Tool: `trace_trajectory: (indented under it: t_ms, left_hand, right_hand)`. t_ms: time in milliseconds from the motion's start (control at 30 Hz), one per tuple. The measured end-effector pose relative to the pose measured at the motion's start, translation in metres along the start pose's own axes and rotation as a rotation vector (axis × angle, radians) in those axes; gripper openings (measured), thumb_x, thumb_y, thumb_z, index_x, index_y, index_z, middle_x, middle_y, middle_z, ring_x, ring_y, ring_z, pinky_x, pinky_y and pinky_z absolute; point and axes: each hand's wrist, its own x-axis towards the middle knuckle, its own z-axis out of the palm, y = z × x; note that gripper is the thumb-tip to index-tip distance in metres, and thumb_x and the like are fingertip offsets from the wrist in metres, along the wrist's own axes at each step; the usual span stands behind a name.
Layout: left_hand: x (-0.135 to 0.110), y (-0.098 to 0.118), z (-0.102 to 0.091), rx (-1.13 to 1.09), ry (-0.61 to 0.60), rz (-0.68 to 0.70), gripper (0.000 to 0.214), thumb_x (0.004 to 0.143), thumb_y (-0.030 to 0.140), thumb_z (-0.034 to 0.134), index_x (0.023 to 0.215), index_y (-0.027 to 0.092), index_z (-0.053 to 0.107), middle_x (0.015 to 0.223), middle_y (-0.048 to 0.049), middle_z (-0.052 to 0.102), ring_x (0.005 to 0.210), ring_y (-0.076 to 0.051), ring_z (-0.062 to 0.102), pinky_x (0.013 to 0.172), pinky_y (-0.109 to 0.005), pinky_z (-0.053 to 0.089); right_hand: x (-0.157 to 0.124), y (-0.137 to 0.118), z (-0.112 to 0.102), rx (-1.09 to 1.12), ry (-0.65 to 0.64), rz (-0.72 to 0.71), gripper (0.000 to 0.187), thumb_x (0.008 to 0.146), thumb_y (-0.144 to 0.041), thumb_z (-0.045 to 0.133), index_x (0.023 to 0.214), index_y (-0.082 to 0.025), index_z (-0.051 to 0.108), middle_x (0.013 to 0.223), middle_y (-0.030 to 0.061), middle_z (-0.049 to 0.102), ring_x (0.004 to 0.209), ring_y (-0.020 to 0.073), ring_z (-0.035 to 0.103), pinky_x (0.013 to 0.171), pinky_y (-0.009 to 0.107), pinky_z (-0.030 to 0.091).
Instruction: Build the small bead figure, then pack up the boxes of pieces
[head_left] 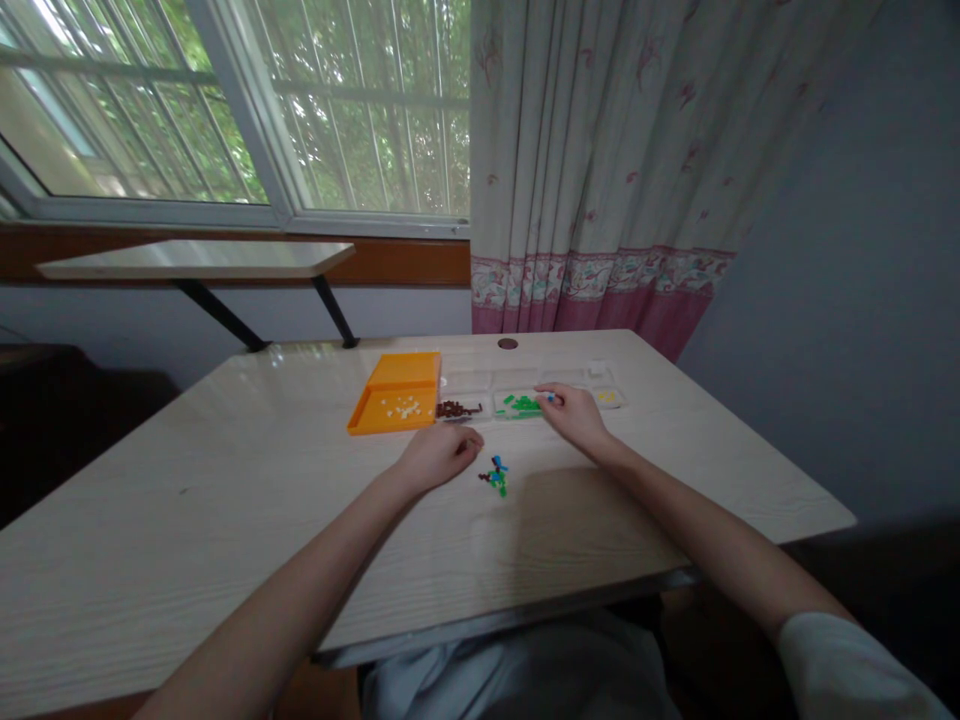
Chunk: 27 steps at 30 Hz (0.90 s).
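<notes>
Pale wood-grain counter (225,520) below a window (225,100) with a patterned curtain (600,150); on it an orange tray (397,370) sits beside a clear divided box (480,382) of brown, green and yellow pieces. Left hand (441,455) rests on the counter with its fingers curled loosely, contents not discernible, just left of a small cluster (496,476) of blue and green pieces. Right hand (576,413) is at the box's green compartment, thumb and forefinger pinched on a small blue piece (552,398).

The table (225,520) is faced with pale wood-grain laminate, smooth, with a faint sheen at the far edge. The orange tray (401,372) is moulded in smooth plastic, the divided box (570,378) in clear plastic. The small bricks (496,478) are taken for plastic. The curtain (600,150) is matt printed cloth.
</notes>
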Motion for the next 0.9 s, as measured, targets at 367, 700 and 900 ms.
trace_trajectory:
  t_ms: [367,700,900]
  left_hand:
    - [0.0,0.008,0.001,0.011,-0.002,0.017,0.018,0.077,0.02,0.047,0.08,0.018,0.064,0.066,-0.0018,0.063,0.059,-0.012,0.055,0.054,-0.019,0.034]
    - [0.002,0.017,0.006,-0.129,0.081,-0.035,0.017,0.075,0.023,0.049,0.076,0.016,0.065,0.057,0.0003,0.057,0.051,-0.01,0.048,0.048,-0.019,0.029]
    - [0.006,0.024,0.011,-0.469,0.158,-0.123,0.02,0.073,0.024,0.05,0.077,0.011,0.064,0.048,0.0043,0.045,0.045,-0.006,0.037,0.043,-0.016,0.025]
  right_hand:
    - [-0.023,-0.034,0.005,-0.031,-0.311,-0.256,0.019,0.079,-0.026,0.052,0.087,-0.021,0.068,0.057,-0.0016,0.06,0.052,0.0096,0.05,0.053,0.019,0.031]
    - [-0.029,-0.043,0.008,-0.039,-0.332,-0.322,0.014,0.077,-0.024,0.055,0.083,-0.022,0.067,0.052,-0.0034,0.056,0.049,0.0092,0.048,0.051,0.019,0.03]
    - [-0.032,-0.043,0.013,-0.026,-0.203,-0.338,0.015,0.077,-0.033,0.057,0.082,-0.022,0.066,0.05,-0.0046,0.053,0.046,0.0079,0.045,0.049,0.019,0.027]
